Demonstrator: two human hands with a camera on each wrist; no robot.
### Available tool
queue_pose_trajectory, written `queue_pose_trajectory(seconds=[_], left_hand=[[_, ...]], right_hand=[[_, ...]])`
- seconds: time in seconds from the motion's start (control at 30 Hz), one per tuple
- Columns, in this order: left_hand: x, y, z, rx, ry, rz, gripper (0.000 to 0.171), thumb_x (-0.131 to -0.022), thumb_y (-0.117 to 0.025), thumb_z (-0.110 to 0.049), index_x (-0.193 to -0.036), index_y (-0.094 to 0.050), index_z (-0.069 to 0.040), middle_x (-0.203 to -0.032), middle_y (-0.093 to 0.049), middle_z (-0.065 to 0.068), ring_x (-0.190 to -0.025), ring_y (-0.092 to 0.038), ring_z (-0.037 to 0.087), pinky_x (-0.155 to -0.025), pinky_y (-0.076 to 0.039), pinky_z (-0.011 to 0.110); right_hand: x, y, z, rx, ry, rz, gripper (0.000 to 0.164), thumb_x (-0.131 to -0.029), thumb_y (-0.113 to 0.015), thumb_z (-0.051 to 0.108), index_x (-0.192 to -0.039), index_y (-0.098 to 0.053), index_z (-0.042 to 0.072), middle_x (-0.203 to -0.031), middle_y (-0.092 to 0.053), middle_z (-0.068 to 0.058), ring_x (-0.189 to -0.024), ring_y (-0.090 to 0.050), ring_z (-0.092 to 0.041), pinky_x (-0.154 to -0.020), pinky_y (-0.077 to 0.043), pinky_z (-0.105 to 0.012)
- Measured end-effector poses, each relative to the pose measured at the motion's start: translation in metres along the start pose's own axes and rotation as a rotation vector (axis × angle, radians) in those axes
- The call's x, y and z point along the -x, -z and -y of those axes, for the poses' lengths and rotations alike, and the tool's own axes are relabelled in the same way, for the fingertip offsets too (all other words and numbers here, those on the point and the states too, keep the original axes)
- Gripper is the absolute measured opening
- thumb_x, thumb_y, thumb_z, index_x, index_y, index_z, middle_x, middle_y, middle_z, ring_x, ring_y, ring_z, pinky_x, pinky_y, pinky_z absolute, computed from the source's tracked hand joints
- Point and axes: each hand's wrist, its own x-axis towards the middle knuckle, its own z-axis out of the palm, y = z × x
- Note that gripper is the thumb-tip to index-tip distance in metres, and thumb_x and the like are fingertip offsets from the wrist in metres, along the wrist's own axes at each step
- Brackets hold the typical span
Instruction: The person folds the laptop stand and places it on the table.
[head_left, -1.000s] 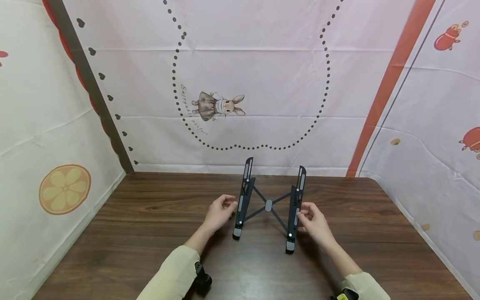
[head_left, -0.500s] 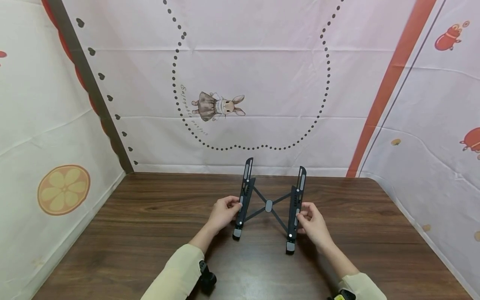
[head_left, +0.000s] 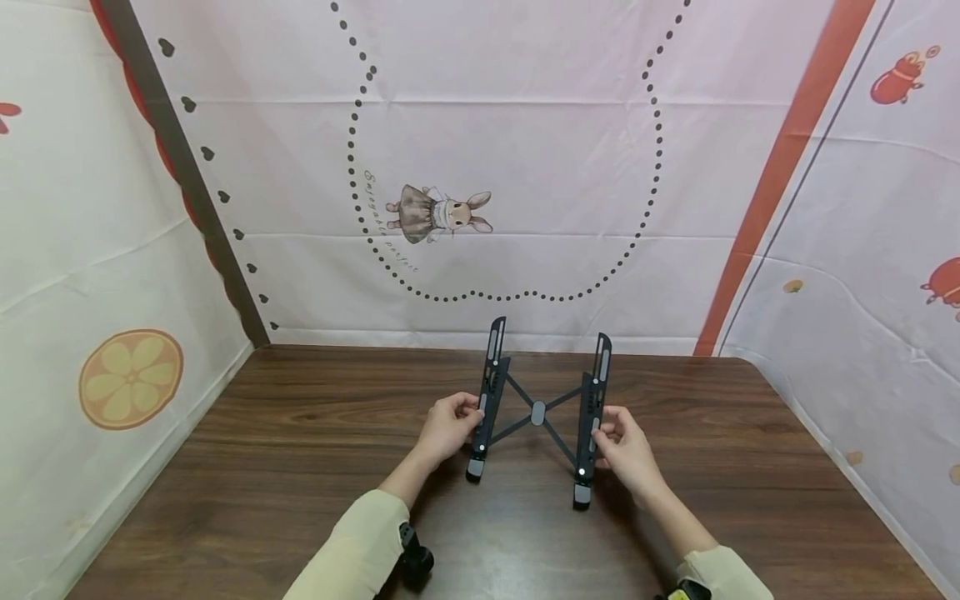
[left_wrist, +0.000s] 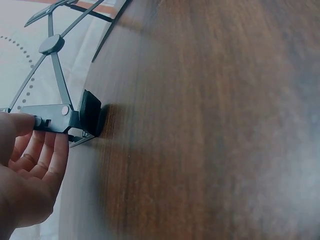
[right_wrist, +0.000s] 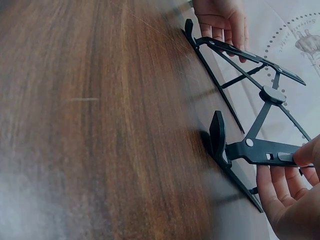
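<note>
One folding laptop stand [head_left: 537, 413], black, unfolded on the wood-grain tabletop [head_left: 225, 500], a little right of centre and towards the far edge. Its left rail [head_left: 489, 408] and right rail [head_left: 591, 425] lie well apart, joined by crossed braces that meet at an oval grey hub [left_wrist: 51, 45]. Wrist views: both rails tilted, rising from the near end towards the far end above thin base bars [right_wrist: 232, 175]; an upturned lip [right_wrist: 218, 135] at the near end of each.

Left hand [head_left: 448, 427]: pinches the left rail from its outer side, near half; thumb on the upper face, fingers [left_wrist: 59, 157] tucked against the underside. Right hand [head_left: 628, 450]: matching hold on the right rail, also from outside; thumb by the grey pad, fingers beneath.

Sleeves [head_left: 348, 542] pale yellow. Black wrist device [head_left: 415, 560] at the left cuff; a second at the right cuff, partly cut off by the frame.

Far side: pinkish-white cloth [head_left: 525, 150] with dotted outline and a sideways rabbit print [head_left: 435, 214]. Left cloth: orange-slice print [head_left: 131, 379].
</note>
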Motion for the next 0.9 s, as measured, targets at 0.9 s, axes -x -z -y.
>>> queue_pose_trajectory(seconds=[0.9], left_hand=[[0.011,0.017,0.004,-0.015,0.050,-0.046,0.020,-0.088,-0.056,-0.008,-0.106,-0.058,-0.001,-0.088,-0.060,0.009,-0.070,-0.062,0.014,-0.059,-0.054,0.029]], right_hand=[[-0.020,-0.016,0.007,-0.028,0.008,0.056,0.028,-0.092,-0.050,0.006,-0.120,-0.047,0.007,-0.098,-0.055,-0.014,-0.079,-0.059,-0.020,-0.069,-0.054,-0.037]])
